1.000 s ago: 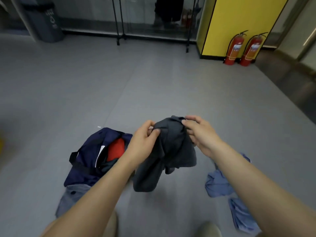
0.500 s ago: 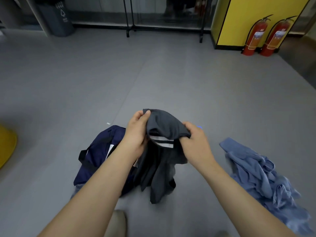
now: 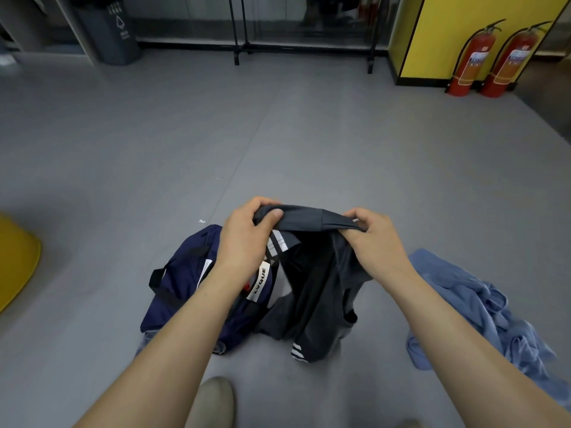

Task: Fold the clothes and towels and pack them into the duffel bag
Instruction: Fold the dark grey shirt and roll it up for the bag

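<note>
Left hand (image 3: pixel 247 239) and right hand (image 3: pixel 375 242) are both raised above the grey floor (image 3: pixel 278 134). Each has its fingers curled round the top edge of a dark grey garment with white stripes (image 3: pixel 321 291), and the fabric is stretched between them. The rest of the garment hangs down, its lower end reaching the floor. Navy duffel bag (image 3: pixel 182 273) lies on the floor just left of the garment, partly under the left forearm. White label reading LVQUE (image 3: pixel 259 284) shows below the left wrist. Crumpled blue garment (image 3: pixel 463 304) lies on the floor to the right, apart from the bag. Two red fire extinguishers (image 3: pixel 469 60) stand far right; grey bin (image 3: pixel 114 29) far left
</note>
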Action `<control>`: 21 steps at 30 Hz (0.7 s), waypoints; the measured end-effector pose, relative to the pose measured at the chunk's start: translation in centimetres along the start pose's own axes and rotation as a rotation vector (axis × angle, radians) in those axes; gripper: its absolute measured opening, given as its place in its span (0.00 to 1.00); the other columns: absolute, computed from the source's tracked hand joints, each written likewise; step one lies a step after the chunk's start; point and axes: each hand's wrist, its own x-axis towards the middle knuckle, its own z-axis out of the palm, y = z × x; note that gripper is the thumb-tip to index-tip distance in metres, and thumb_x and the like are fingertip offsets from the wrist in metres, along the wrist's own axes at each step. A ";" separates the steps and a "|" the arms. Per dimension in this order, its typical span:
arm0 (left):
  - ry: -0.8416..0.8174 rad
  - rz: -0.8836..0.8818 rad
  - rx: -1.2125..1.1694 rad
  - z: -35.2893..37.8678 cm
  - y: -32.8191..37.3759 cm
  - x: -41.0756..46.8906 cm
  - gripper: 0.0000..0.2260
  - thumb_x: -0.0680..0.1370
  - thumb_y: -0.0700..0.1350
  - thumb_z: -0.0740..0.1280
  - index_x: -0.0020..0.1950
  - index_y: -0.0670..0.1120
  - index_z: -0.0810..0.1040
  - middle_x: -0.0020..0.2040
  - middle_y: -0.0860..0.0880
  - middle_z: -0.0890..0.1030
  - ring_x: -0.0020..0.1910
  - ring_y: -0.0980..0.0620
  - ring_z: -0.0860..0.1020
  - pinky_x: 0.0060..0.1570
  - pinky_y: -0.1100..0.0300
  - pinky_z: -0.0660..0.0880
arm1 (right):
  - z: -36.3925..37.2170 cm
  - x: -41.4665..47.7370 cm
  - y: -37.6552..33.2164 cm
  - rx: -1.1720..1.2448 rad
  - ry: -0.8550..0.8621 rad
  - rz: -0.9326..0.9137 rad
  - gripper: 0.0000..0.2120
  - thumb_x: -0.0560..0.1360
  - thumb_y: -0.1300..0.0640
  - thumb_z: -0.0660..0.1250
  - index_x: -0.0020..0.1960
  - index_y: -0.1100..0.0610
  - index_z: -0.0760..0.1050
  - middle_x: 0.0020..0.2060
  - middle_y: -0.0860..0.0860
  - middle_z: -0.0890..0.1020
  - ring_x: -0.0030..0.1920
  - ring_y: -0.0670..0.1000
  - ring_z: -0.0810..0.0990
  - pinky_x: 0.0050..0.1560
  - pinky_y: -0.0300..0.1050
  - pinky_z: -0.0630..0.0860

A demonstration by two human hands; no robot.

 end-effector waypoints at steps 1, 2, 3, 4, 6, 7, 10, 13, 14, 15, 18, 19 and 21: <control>0.017 0.016 0.018 -0.1 -0.1 0.1 0.03 0.80 0.50 0.68 0.51 0.56 0.81 0.45 0.58 0.83 0.46 0.59 0.80 0.47 0.58 0.77 | -0.1 0.1 0.1 -0.011 -0.001 -0.010 0.08 0.77 0.57 0.67 0.41 0.47 0.80 0.33 0.48 0.83 0.36 0.52 0.80 0.41 0.48 0.75; 0.031 0.028 0.024 -0.1 -0.2 0.2 0.03 0.80 0.52 0.68 0.49 0.55 0.81 0.43 0.58 0.83 0.45 0.58 0.81 0.46 0.55 0.78 | -0.1 0.1 0.1 -0.019 0.002 -0.021 0.08 0.77 0.56 0.67 0.42 0.47 0.80 0.34 0.48 0.83 0.36 0.50 0.80 0.41 0.48 0.75; 0.043 0.032 0.023 -0.1 -0.2 0.3 0.04 0.79 0.53 0.69 0.48 0.55 0.81 0.42 0.57 0.83 0.44 0.57 0.81 0.46 0.52 0.78 | -0.1 0.3 0.1 -0.026 0.008 -0.032 0.08 0.77 0.56 0.67 0.42 0.47 0.80 0.33 0.48 0.82 0.35 0.48 0.78 0.40 0.48 0.75; 0.050 0.029 0.019 -0.1 -0.2 0.3 0.04 0.78 0.54 0.69 0.48 0.55 0.81 0.42 0.57 0.83 0.44 0.56 0.81 0.47 0.51 0.78 | -0.1 0.3 0.1 -0.025 0.014 -0.037 0.08 0.77 0.57 0.66 0.41 0.48 0.80 0.33 0.48 0.82 0.35 0.47 0.77 0.40 0.48 0.74; 0.033 0.017 0.040 0.1 -0.2 0.3 0.07 0.77 0.56 0.71 0.52 0.56 0.80 0.46 0.58 0.83 0.48 0.57 0.80 0.50 0.51 0.78 | -0.1 0.4 -0.1 -0.003 0.019 -0.031 0.09 0.76 0.59 0.65 0.39 0.50 0.79 0.31 0.47 0.80 0.34 0.46 0.75 0.39 0.47 0.72; 0.010 0.033 0.116 0.3 -0.3 0.2 0.10 0.76 0.57 0.71 0.55 0.57 0.79 0.51 0.60 0.81 0.52 0.59 0.79 0.52 0.53 0.77 | -0.1 0.4 -0.2 0.020 0.010 -0.023 0.10 0.76 0.59 0.65 0.38 0.51 0.78 0.30 0.46 0.79 0.33 0.46 0.74 0.38 0.46 0.71; -0.103 0.169 0.336 1.2 0.0 -0.7 0.22 0.73 0.57 0.75 0.66 0.60 0.76 0.64 0.59 0.72 0.63 0.59 0.70 0.58 0.59 0.70 | 0.2 0.4 -0.7 0.062 -0.056 -0.018 0.10 0.75 0.60 0.66 0.38 0.51 0.80 0.30 0.45 0.81 0.34 0.45 0.76 0.37 0.45 0.73; -0.226 0.276 0.320 2.4 0.5 -1.3 0.23 0.76 0.51 0.74 0.70 0.59 0.74 0.66 0.59 0.75 0.60 0.61 0.71 0.60 0.64 0.68 | 1.2 0.5 -0.9 0.024 -0.138 -0.074 0.07 0.73 0.61 0.67 0.39 0.54 0.81 0.32 0.51 0.82 0.34 0.45 0.76 0.38 0.45 0.72; -0.227 0.269 0.303 2.5 0.6 -1.2 0.19 0.77 0.49 0.72 0.68 0.59 0.76 0.63 0.59 0.78 0.55 0.61 0.73 0.58 0.64 0.70 | 1.5 0.6 -0.9 0.011 -0.155 -0.088 0.05 0.72 0.60 0.67 0.40 0.54 0.81 0.32 0.52 0.81 0.34 0.45 0.76 0.38 0.46 0.72; -0.208 0.264 0.282 2.5 0.7 -1.0 0.15 0.78 0.47 0.70 0.64 0.59 0.79 0.58 0.59 0.81 0.51 0.60 0.75 0.56 0.61 0.73 | 1.6 0.7 -0.9 0.002 -0.157 -0.102 0.05 0.72 0.57 0.67 0.40 0.54 0.81 0.32 0.52 0.81 0.34 0.46 0.76 0.39 0.47 0.73; -0.111 0.251 0.197 2.4 0.4 -0.5 0.08 0.79 0.44 0.67 0.53 0.57 0.82 0.49 0.60 0.82 0.49 0.59 0.79 0.51 0.51 0.77 | 1.5 0.9 -0.6 -0.005 -0.147 -0.131 0.07 0.72 0.49 0.69 0.40 0.51 0.80 0.32 0.51 0.80 0.36 0.55 0.77 0.39 0.52 0.74; -0.067 0.231 0.158 2.2 0.4 -0.3 0.08 0.80 0.43 0.66 0.51 0.56 0.81 0.48 0.60 0.82 0.48 0.59 0.79 0.50 0.51 0.77 | 1.4 0.9 -0.3 -0.050 -0.167 -0.135 0.07 0.73 0.47 0.70 0.40 0.49 0.79 0.31 0.49 0.80 0.37 0.55 0.77 0.38 0.51 0.73; 0.029 0.156 0.082 1.7 0.4 0.0 0.08 0.81 0.44 0.64 0.50 0.56 0.80 0.47 0.60 0.82 0.47 0.58 0.80 0.49 0.52 0.78 | 1.2 0.8 0.4 -0.222 -0.218 -0.135 0.10 0.74 0.48 0.71 0.36 0.47 0.75 0.28 0.46 0.76 0.34 0.50 0.74 0.37 0.48 0.69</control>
